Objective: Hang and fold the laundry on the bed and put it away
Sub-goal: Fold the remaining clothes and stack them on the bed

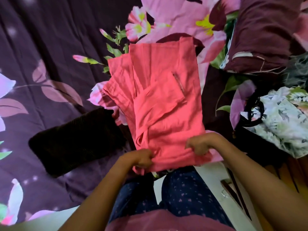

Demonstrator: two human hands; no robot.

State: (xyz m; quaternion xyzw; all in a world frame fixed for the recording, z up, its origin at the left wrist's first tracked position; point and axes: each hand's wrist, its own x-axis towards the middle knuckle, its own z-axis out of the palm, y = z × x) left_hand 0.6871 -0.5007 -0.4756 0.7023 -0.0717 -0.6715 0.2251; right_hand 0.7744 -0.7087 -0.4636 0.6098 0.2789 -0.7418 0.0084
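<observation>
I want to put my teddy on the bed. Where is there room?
The most bare sheet is on the left, beyond the dark folded cloth and left of the pink garment. A smaller patch lies nearer than that cloth. The right is crowded: maroon bundle, leafy-print garment.

The folded garment [160, 100] is lying on the bedsheet [50, 47], a ribbed cloth [75, 144] sitting just left of it, a pillow [263, 34] and a leaf-print garment [283, 120] lying to its right.

Pink garment [158, 104]: partly folded, creased; you find its near end at the bed's [50, 47] near edge.
Dark cloth [75, 142]: folded, just left.
</observation>
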